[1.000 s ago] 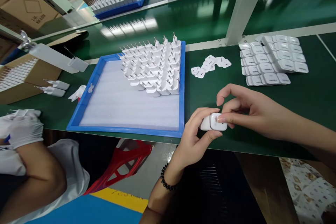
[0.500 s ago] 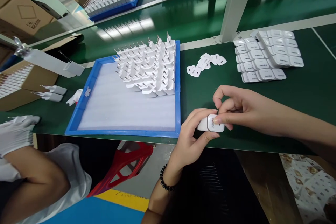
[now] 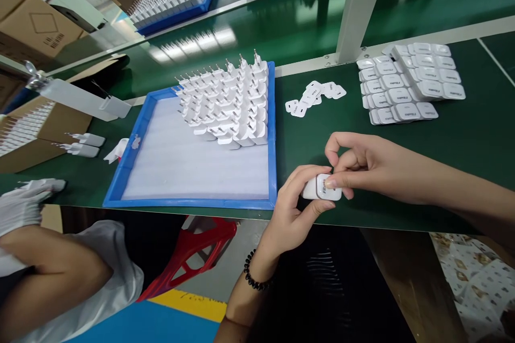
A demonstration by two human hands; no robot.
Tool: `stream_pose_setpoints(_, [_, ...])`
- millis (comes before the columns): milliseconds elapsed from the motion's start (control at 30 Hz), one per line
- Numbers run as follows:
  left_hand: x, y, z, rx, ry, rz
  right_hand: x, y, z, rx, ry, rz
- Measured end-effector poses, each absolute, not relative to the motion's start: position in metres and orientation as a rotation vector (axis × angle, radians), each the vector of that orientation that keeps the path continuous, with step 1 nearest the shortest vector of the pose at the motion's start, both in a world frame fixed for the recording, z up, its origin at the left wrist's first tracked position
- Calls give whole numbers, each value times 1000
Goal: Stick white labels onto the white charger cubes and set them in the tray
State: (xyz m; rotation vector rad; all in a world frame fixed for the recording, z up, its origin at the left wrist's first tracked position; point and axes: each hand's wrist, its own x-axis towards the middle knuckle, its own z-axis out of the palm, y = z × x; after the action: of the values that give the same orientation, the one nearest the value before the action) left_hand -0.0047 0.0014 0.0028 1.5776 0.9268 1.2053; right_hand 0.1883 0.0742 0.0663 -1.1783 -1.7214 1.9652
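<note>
A white power adapter [image 3: 310, 191] lies in my left hand [image 3: 290, 204], gripped between the fingers and the thumb. Its rounded face, marked with dark lettering, points right toward my right hand [image 3: 356, 169]. The right thumb rests on that face and the other fingers curl beside it; whether anything small is pinched there is hidden. Left of my hands, a blue-rimmed tray [image 3: 189, 204] carries several white plug adapters [image 3: 229, 102], pins upward. Small white printed pieces [image 3: 309, 97] lie loose beyond my hands, and stacks of rounded white printed pieces [image 3: 406, 96] are at the right.
A co-worker's gloved hand [image 3: 28, 198] is at the left edge, near two adapters [image 3: 82, 147] on the green bench [image 3: 314, 142]. A white bottle [image 3: 74, 97], a carton [image 3: 60, 123] and a metal post [image 3: 358, 10] stand around. Below is a red stool [image 3: 201, 249].
My hands and the adapter have shifted very slightly left in view, with the same hold. The co-worker's gloved hand has moved a little.
</note>
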Motion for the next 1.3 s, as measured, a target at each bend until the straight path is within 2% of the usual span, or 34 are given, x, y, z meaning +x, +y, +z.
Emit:
stream_pose_setpoints(367, [-6, 1, 2, 1526, 956, 1165, 186, 68, 78, -1214, -1823, 1814])
stream_pose_setpoints(567, [-8, -2, 3, 1397, 930, 1182, 182, 68, 65, -1223, -1814, 1793])
stream_pose_setpoints(700, [-8, -3, 2, 1329, 897, 1188, 178, 70, 58, -1075, -1676, 1791])
stream_pose_setpoints(1300, [-2, 0, 0, 1383, 682, 1310, 179, 75, 53, -1041, -1616, 1633])
